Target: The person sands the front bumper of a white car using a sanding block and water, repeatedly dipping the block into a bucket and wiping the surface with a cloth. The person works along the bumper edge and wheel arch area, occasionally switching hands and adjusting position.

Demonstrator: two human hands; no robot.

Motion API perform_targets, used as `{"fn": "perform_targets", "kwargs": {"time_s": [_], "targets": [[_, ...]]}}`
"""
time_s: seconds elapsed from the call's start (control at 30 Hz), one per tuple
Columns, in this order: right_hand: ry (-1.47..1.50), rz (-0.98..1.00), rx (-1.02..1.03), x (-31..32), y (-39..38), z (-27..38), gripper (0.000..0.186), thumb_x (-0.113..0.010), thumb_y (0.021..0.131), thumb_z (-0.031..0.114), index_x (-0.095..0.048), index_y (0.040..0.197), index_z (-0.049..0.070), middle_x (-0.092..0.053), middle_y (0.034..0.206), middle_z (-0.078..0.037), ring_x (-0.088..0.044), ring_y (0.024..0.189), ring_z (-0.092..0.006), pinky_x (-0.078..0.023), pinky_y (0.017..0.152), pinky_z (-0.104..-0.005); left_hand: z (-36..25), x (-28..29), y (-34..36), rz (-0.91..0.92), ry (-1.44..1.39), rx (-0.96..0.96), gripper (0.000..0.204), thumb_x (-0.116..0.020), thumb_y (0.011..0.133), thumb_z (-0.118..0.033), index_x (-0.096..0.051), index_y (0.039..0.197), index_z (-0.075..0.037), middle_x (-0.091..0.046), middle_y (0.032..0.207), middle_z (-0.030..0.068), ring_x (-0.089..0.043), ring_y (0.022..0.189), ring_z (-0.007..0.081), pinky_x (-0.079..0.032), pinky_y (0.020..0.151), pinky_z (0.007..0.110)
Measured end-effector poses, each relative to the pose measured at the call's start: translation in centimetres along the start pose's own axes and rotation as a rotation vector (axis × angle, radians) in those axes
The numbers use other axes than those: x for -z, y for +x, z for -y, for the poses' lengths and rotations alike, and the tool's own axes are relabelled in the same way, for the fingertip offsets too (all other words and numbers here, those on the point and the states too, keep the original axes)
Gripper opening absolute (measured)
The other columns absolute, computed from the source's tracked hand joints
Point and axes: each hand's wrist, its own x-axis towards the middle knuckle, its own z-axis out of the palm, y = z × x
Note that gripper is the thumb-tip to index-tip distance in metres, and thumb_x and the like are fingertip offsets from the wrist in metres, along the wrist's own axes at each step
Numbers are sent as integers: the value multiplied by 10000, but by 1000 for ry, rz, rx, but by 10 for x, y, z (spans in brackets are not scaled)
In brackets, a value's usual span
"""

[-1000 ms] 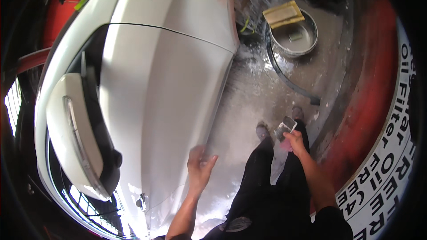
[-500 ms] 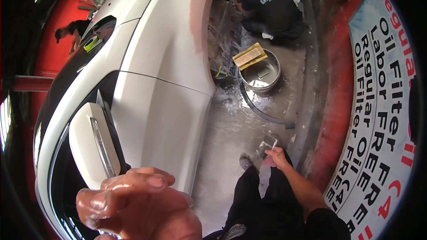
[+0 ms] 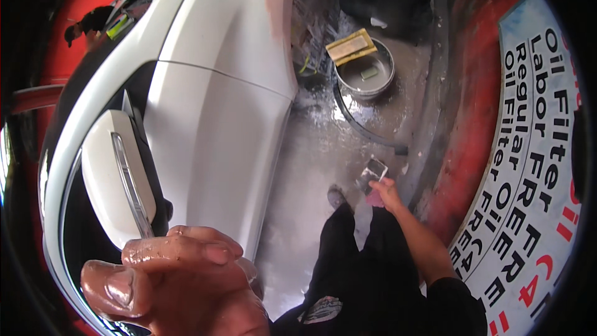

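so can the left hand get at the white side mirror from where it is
Probably yes. The wet left hand is raised close to the camera, just below the white side mirror in the head view, and nothing shows between them. Its true depth is unclear.

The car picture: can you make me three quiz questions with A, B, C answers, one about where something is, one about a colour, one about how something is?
1. Where is the metal bucket?
A. on the wet floor beside the car
B. on the car roof
C. in the left hand

2. What colour is the car?
A. blue
B. white
C. green

3. How is the right hand?
A. flat on the car
B. empty and open
C. closed on a small flat rectangular thing

Answers:
1 A, it stands on the floor near the car's side.
2 B, its panels are white.
3 C, the fingers pinch the thing's lower edge.
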Motion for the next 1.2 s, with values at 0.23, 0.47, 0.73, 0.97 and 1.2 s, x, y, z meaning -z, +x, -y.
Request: {"fn": "perform_targets", "kwargs": {"time_s": [0.23,0.47,0.73,0.97,1.2], "targets": [[-27,17,-32,-12,2,-14,175,-738,886,173,-649,780,66,-602,655,8,-564,556,-87,-436,516,-295,-4,32,21,437,-63,183,712,-722,954,-357,-364,1542,-178,-414,1454,265,-665,1025,401,-635,710,368],[-15,77,-86,-16,4,-10,100,-740,899,158,-712,918,63,-620,731,37,-579,614,-68,-448,557,-263,54,-13,-120,207,237,515,603,-918,762,-269,-621,1236,-44,-625,1181,214,-657,910,273,-549,655,359],[-55,44,-20,-28,4,-5,120,-759,882,160,-687,861,66,-614,723,36,-576,619,-67,-437,557,-256,66,91,-498,75,661,1308,345,-762,873,-114,-660,1166,36,-634,1168,198,-635,1060,357,-529,793,409],[-68,102,-21,-45,0,-19,240,-772,868,232,-685,878,8,-676,763,-64,-651,613,-151,-512,541,-307,-77,279,-635,-430,1740,1522,737,-763,877,-297,-408,1412,65,-553,1236,293,-542,1132,444,-419,994,541],[-101,156,-77,-75,-1,-41,170,-721,901,103,-743,1038,6,-729,899,-25,-659,759,-95,-521,702,-266,-108,351,-582,-169,1888,1581,706,-695,872,-456,-506,1399,-25,-524,1264,305,-529,1133,464,-378,983,605]]}}
